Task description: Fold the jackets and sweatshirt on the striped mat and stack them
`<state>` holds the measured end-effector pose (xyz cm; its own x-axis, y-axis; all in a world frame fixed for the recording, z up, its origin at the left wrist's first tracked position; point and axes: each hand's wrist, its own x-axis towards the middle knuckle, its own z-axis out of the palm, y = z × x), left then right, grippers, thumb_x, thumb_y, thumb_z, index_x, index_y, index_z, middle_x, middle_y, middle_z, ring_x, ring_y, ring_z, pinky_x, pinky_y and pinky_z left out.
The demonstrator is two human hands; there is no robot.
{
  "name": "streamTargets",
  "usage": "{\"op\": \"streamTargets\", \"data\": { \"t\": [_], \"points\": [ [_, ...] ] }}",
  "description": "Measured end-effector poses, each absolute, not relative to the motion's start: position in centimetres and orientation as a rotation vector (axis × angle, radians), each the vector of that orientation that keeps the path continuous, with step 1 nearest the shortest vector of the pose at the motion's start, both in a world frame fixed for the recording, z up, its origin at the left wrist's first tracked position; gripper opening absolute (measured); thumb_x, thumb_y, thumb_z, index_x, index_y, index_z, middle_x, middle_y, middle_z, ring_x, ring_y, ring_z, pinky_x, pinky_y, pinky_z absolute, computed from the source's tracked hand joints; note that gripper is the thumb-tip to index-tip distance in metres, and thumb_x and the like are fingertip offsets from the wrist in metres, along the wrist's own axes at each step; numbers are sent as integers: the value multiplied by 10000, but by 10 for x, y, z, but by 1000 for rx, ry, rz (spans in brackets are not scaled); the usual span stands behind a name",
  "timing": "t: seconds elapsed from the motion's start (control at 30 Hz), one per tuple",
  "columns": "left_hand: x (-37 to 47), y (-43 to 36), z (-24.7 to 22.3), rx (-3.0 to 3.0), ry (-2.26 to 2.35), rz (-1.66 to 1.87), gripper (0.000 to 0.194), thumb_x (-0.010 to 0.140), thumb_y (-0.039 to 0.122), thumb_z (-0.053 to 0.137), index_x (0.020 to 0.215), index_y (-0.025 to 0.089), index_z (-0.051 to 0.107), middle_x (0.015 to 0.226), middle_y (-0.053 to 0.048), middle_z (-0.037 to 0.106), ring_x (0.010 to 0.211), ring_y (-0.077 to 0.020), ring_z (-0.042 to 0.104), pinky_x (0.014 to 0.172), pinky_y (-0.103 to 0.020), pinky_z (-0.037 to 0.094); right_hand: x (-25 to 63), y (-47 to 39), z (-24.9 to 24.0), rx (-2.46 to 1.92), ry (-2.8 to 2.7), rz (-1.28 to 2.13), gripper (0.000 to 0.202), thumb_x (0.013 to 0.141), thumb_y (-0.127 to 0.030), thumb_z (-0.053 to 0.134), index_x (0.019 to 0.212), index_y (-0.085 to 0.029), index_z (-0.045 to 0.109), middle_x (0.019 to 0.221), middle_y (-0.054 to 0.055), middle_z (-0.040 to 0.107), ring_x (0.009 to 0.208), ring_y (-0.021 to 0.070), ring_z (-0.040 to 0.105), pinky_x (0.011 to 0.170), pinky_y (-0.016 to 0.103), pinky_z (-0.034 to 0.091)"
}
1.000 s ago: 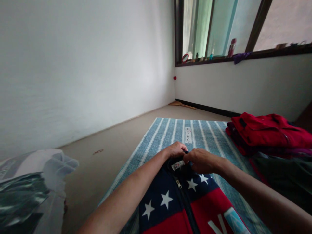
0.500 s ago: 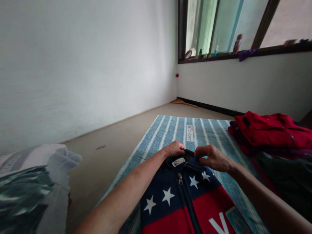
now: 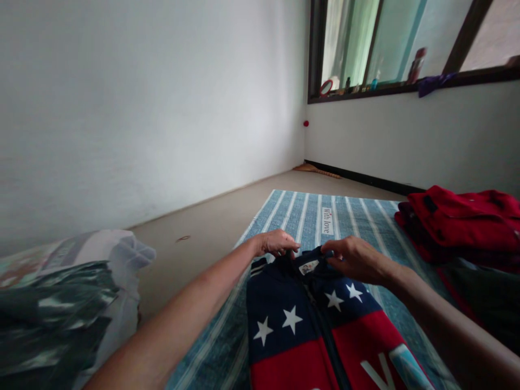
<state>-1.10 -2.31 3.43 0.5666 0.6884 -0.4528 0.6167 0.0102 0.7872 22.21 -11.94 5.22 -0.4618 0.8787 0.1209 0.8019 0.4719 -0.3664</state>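
A navy and red zip jacket (image 3: 290, 346) with white stars lies front up on a blue striped mat (image 3: 280, 214), its lower part cut off by the frame. At the left side of its collar, my left hand (image 3: 278, 242) pinches the dark fabric. My right hand (image 3: 353, 257) grips the collar's other side, thumb and fingers closed on it. Between them a white neck label (image 3: 309, 267) shows inside the collar. A striped cuff (image 3: 258, 266) peeks out by the jacket's left shoulder.
Folded red clothes (image 3: 467, 216) are stacked at the right, with a dark garment (image 3: 487, 298) in front of them. On the left, camouflage-patterned cloth (image 3: 57, 314) rests on a whitish bag (image 3: 134, 254). A white wall and a window ledge with small items stand behind.
My left hand has moved outward along the collar, away from my right hand, which stays on the collar. The view has turned slightly left.
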Motion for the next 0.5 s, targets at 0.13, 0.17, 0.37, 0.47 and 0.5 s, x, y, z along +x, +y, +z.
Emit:
{"op": "streamTargets", "data": {
  "t": [0.13,0.17,0.37,0.47,0.5],
  "points": [
    [-36,-35,46,1659,1089,159,412,681,537,655,809,147,694,809,-47,690,746,-151,588,658,-258,422,204,-118,56,-1464,-2362,207,190,857,-270,518,897,-216,696,715,43,680,640,170,613,577,254,354],
    [-40,-37,47,1652,1083,181,401,689,519,651,827,146,697,820,-48,689,765,-155,589,682,-266,431,196,-116,56,-1445,-2346,219,193,859,-285,524,892,-213,700,710,47,680,649,176,615,584,260,357],
    [-49,-47,47,1598,1048,290,276,626,300,638,853,160,707,838,-40,686,782,-161,601,699,-269,470,160,-98,53,-1345,-2322,490,213,835,-335,575,884,-189,723,754,47,696,665,162,617,590,246,395],
    [-51,-50,47,1597,1052,332,244,596,250,617,807,166,705,809,-35,686,752,-159,606,669,-260,477,155,-96,46,-1294,-2330,687,234,860,-335,557,862,-166,719,740,22,692,632,124,613,541,203,405],
    [-52,-52,48,1603,1054,344,232,594,243,614,793,165,705,806,-37,689,752,-160,609,663,-255,476,154,-97,43,-1280,-2326,741,238,860,-347,565,865,-166,719,747,18,691,640,122,615,541,198,411]
  ]
}}
